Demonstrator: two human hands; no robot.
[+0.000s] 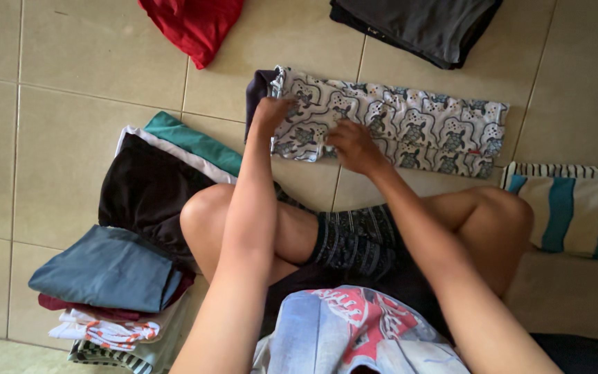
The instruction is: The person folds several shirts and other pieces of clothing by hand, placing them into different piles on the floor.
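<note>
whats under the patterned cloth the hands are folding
A dark purple layer peeks out at the left end of the patterned cloth, with the tile floor below. The rest underneath is covered.

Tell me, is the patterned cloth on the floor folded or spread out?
Folded. The patterned cloth lies as a narrow long strip on the tiled floor, with layered edges under the left hand and right hand.

A white patterned cloth (pixel 410 128), folded into a long strip, lies flat on the tile floor.
</note>
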